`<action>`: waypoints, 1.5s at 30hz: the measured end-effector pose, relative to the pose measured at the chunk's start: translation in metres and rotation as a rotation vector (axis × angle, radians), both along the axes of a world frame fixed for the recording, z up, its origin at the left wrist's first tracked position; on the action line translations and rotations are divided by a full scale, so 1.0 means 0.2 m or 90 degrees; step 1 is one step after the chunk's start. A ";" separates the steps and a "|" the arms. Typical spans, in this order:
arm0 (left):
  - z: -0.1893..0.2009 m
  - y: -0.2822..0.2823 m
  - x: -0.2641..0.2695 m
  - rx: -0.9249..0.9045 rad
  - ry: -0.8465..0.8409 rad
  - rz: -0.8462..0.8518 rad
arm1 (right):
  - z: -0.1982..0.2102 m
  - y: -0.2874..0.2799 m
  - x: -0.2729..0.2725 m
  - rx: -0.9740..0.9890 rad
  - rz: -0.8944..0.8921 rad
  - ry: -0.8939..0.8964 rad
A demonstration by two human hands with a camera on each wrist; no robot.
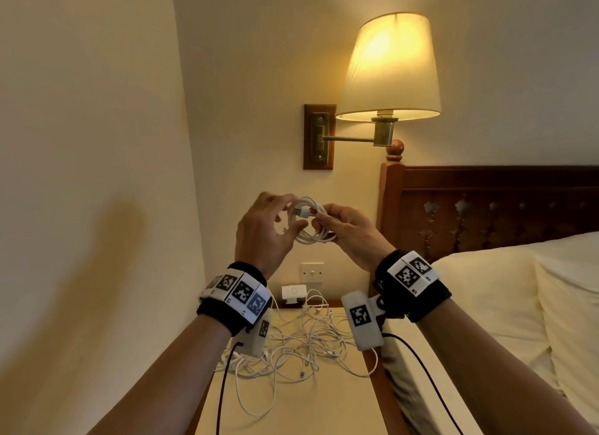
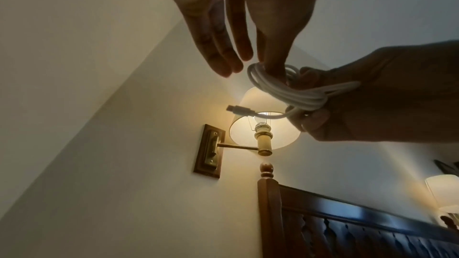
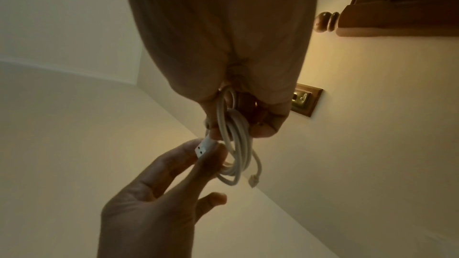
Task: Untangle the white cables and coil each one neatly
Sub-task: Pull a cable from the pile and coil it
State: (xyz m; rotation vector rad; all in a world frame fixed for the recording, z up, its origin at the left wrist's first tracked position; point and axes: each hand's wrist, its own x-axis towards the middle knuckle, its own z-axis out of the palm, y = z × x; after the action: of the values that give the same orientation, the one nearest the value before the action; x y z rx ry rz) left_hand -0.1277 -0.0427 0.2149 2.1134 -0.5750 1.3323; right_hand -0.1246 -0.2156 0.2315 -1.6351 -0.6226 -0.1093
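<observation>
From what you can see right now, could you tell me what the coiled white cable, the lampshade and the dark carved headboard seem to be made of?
Coiled white cable: smooth matte plastic or rubber sheath, by how softly it loops; its plug has a metal tip.
Cream lampshade: probably fabric or paper, since the light glows through it.
Dark carved headboard: varnished wood, with carved cut-outs and a reddish sheen.

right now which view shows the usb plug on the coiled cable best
The left wrist view: the usb plug sticks out sideways, clear against the lit lamp shade, free of fingers. The right wrist view shows it end-on against the left hand. The head view shows it small inside the coiled cable, between both hands.
</observation>
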 end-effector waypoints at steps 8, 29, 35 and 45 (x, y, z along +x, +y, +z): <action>0.03 0.00 -0.01 -0.106 0.005 -0.076 | -0.04 -0.02 0.02 -0.016 0.010 -0.004; -0.04 0.05 -0.07 -0.607 0.367 -0.268 | -0.11 -0.05 0.00 0.046 0.021 0.061; -0.11 0.00 -0.12 -0.561 0.488 -0.304 | -0.09 -0.05 -0.01 0.095 0.033 0.107; -0.08 -0.06 -0.16 -0.599 0.690 -0.455 | -0.07 -0.06 -0.02 0.108 -0.009 0.099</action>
State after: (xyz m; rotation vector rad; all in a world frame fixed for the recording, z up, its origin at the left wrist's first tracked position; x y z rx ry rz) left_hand -0.1604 -0.0541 0.1989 1.2946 -0.1169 -0.0827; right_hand -0.1292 -0.2270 0.2180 -1.4677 -0.4697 -0.0430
